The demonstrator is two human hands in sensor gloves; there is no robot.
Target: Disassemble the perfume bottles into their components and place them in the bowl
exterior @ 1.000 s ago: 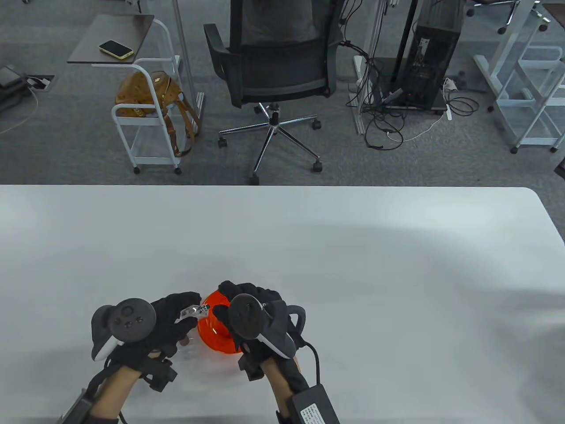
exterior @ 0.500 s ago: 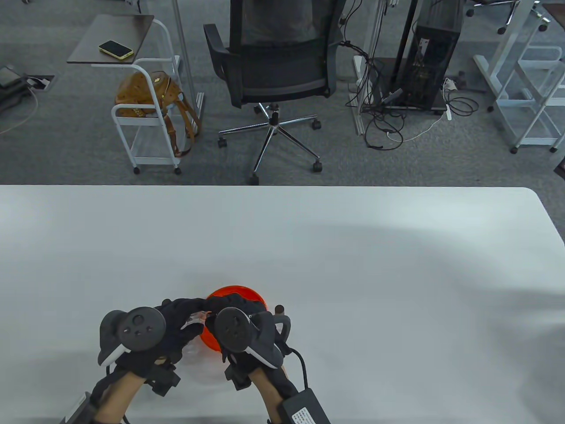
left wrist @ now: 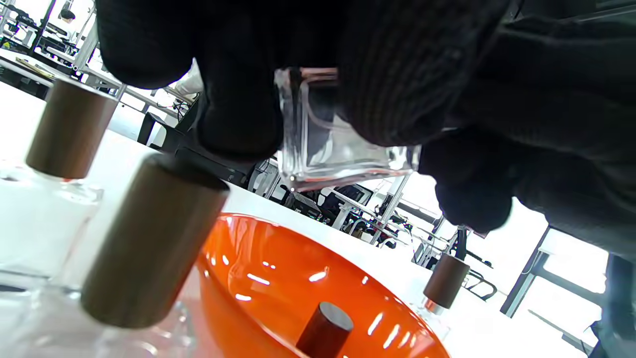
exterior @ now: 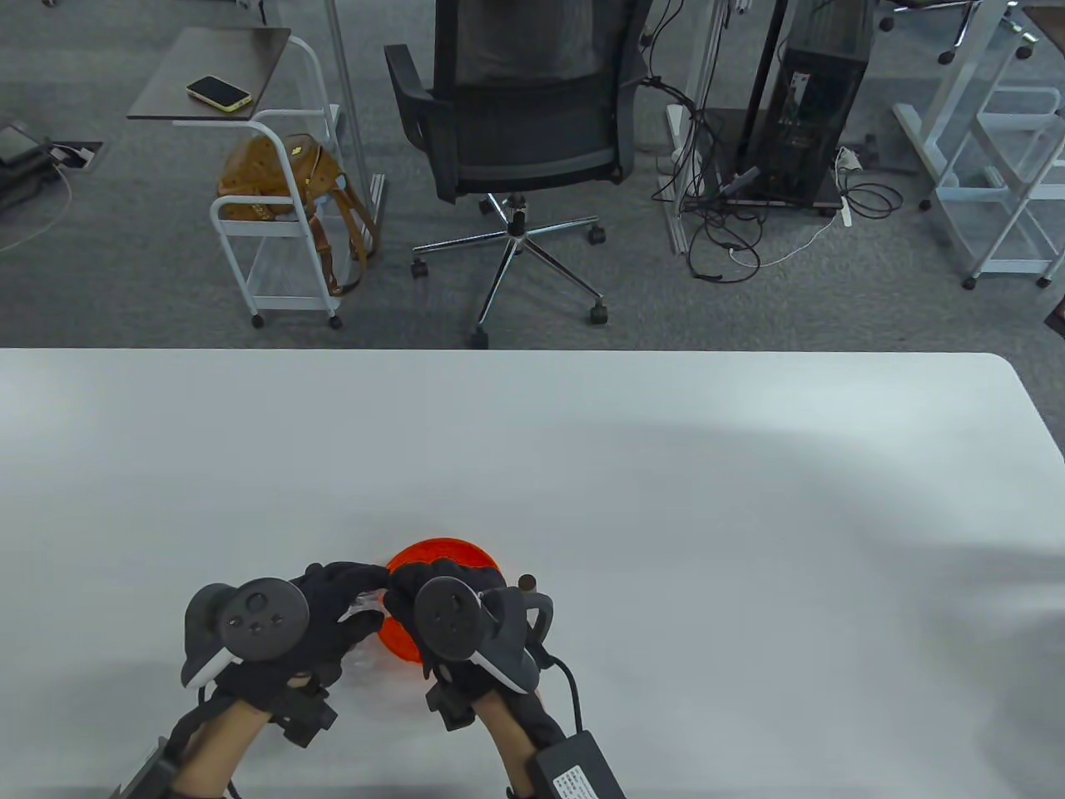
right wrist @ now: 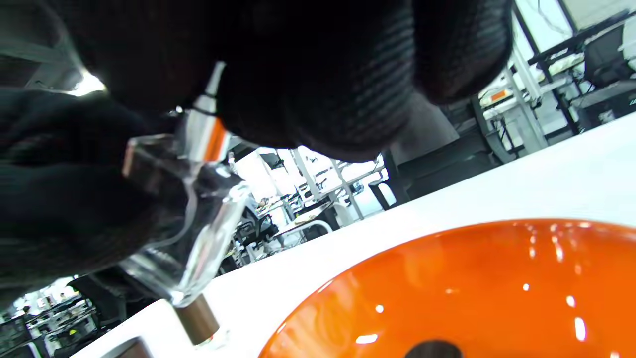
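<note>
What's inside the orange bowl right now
The left wrist view shows one dark brown cap standing in the orange bowl. From above, the right hand covers much of the bowl, so anything else in it cannot be seen.

Both forearms enter from the bottom edge and converge. Left grip (exterior: 333,612): glove fingers curled, pinching a clear glass bottle (left wrist: 338,144), tracker on the back of the hand facing up. Right grip (exterior: 433,595): fingers curled over the bottle's neck end, touching the left fingertips, tracker likewise uppermost. Wrists bent inward toward each other.
</note>
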